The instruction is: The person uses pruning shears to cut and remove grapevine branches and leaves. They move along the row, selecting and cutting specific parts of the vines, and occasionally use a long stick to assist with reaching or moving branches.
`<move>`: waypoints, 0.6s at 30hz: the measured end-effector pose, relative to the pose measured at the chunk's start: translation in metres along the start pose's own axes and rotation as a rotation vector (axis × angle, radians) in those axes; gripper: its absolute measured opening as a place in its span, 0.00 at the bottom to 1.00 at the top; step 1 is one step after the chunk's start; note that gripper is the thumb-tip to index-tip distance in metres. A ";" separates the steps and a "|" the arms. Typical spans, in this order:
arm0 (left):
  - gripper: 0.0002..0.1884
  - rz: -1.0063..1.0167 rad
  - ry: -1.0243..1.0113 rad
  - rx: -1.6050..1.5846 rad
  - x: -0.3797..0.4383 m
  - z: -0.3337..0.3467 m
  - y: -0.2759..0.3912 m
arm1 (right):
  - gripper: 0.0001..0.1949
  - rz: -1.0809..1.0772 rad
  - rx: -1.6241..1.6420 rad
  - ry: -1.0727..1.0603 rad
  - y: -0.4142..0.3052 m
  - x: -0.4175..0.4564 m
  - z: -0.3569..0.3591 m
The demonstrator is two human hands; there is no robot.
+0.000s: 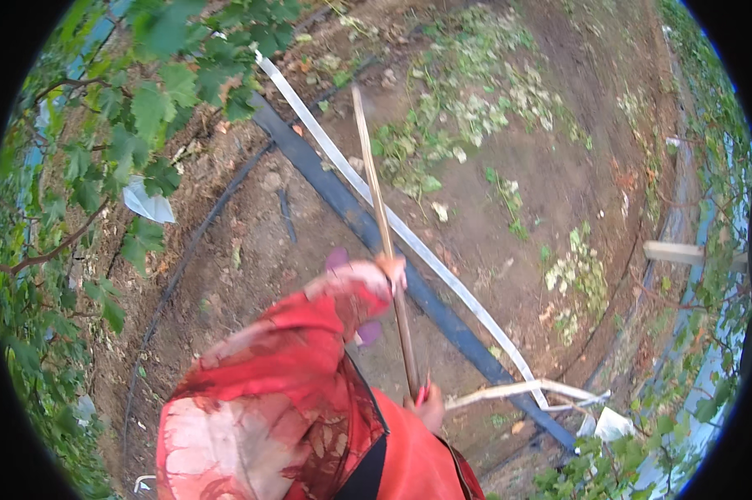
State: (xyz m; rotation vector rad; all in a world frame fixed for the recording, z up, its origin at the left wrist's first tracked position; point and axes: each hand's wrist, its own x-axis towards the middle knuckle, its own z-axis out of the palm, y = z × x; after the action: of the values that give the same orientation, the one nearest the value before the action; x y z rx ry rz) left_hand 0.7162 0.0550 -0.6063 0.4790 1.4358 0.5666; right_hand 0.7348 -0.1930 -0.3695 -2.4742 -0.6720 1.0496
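Note:
A long wooden pole [376,181] reaches from close to my body up over the ground. My left hand [395,270], at the end of a red and pale patterned sleeve, is closed around its middle. Lower down, my right hand [427,407] grips the pole near its lower end. A small red object [422,394] shows at that hand; what it is cannot be told. A pale strip [507,390] extends from beside my right hand towards the right. Beneath the pole, a white flat strip [457,284] and a wide black hose or band [435,309] cross the soil diagonally.
Leafy vines [144,112] hang at the left, with a whitish paper or plastic piece [148,201] among them. A thin black hose [182,269] curves over the soil. Cut, wilting leaves [476,100] lie ahead. A pale post [673,252] and more vines stand at the right.

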 end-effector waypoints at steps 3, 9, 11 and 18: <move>0.07 -0.099 0.067 0.008 -0.060 -0.013 -0.049 | 0.09 0.116 0.000 -0.124 0.123 -0.035 0.007; 0.08 -0.455 0.000 -0.205 -0.088 0.024 -0.031 | 0.12 0.299 0.392 0.043 0.177 -0.029 -0.016; 0.08 -0.499 -0.169 -0.393 -0.107 0.043 -0.017 | 0.11 0.477 0.945 0.256 0.166 -0.015 -0.072; 0.06 -0.448 -0.460 -0.585 -0.193 0.054 0.038 | 0.09 -0.531 -0.340 0.144 0.029 -0.060 -0.241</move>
State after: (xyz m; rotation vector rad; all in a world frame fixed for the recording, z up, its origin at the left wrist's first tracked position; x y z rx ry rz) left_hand 0.7586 -0.0345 -0.4273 -0.1759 0.8390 0.4460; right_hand 0.8855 -0.2855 -0.1920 -2.3867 -1.4546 0.5852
